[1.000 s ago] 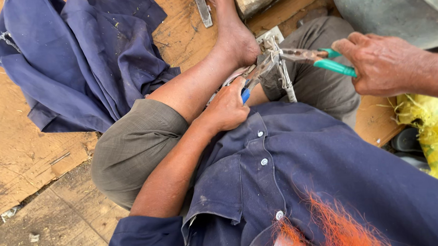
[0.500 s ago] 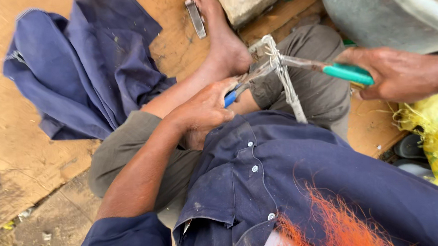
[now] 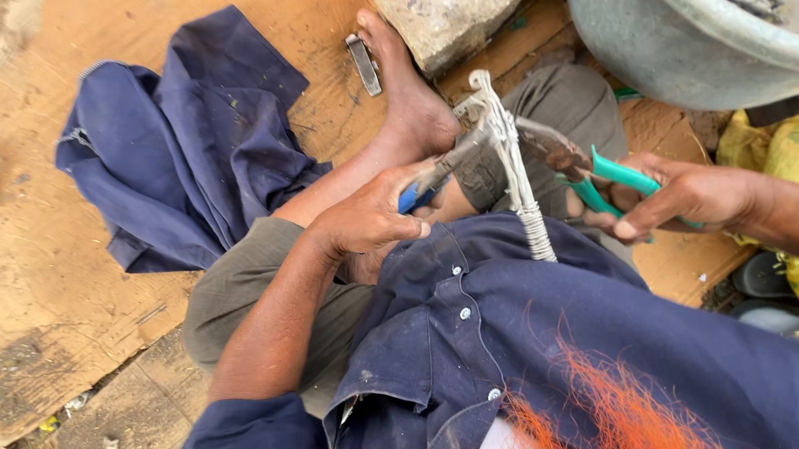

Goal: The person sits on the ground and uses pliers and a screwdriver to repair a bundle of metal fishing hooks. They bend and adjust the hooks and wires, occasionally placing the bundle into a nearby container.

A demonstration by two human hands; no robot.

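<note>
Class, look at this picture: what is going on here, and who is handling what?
A person sits on the ground and works with two pliers on a white wire-wrapped frame. The left hand grips the blue-handled pliers, whose jaws meet the frame from the left. The right hand holds the green-handled pliers against it from the right. A bare foot rests beside a stone block, with a blue cloth lying on the ground to the left.

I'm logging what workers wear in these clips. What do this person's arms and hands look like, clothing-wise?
Both hands are bare: no gloves, rings or watch show on the left hand or the right hand. The left arm is uncovered up to a dark navy sleeve pushed up near the elbow, part of a buttoned navy shirt. The right forearm is bare; its sleeve is out of view.
</note>
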